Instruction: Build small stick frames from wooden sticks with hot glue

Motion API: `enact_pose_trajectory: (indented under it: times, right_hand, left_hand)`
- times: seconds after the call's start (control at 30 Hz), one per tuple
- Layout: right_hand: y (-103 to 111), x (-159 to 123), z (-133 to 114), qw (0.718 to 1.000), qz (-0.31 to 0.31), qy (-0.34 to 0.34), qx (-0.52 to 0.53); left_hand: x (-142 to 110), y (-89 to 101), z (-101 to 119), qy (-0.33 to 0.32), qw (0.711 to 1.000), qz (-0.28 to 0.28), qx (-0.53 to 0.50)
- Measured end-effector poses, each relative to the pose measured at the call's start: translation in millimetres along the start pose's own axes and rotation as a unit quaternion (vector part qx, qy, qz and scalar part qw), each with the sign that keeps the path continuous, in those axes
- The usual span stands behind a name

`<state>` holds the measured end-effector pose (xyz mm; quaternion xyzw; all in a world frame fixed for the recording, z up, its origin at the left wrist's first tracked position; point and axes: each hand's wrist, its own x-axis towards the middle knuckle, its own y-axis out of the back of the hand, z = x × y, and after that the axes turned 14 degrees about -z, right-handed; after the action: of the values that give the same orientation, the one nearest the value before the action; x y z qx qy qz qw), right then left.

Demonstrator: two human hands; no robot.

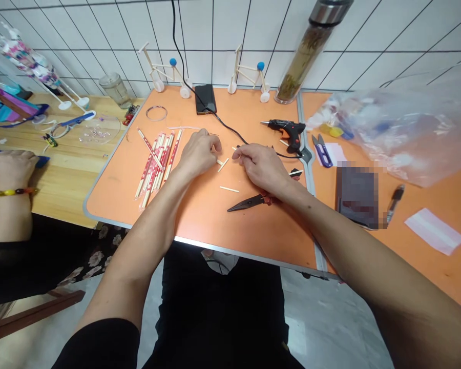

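My left hand [198, 154] and my right hand [262, 166] hover close together over the orange table [230, 230], fingers curled toward each other. Whatever their fingertips pinch is hidden. Between them lies a short wooden stick [223, 164], and another short stick [229, 189] rests just below. A long thin stick [186, 128] runs behind my left hand. To its left lies a bundle of chopsticks in red-printed paper wrappers [157, 164]. Under my right wrist are black-bladed pliers with a red handle [249, 203].
A black glue gun [288, 132], black cable [223, 123], phone [205, 99], and two small stick-built wheeled models [249, 74] stand beyond my hands. A co-worker's hand [13, 169] with a beaded bracelet rests on the wooden table [72, 195] at left.
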<state>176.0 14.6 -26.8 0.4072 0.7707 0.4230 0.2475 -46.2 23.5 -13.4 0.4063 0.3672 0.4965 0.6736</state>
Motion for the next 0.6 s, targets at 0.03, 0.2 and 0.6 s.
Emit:
enact_pose_trajectory:
  times: [0.03, 0.2, 0.6]
  right_hand:
    - [-0.6, 2.5, 0.0, 1.000, -0.003, 0.013, -0.023]
    - [2.9, 14.9, -2.4, 0.985, -0.058, 0.073, -0.145]
    - [11.8, 23.2, -3.1, 0.956, -0.111, 0.104, -0.250]
  left_hand:
    - [-1.4, 0.6, 1.7, 0.003, 1.000, -0.005, 0.003]
    - [-3.8, 3.2, 4.9, 0.042, 0.999, -0.007, -0.005]
    - [-2.0, 6.2, 0.0, 0.074, 0.996, 0.024, -0.039]
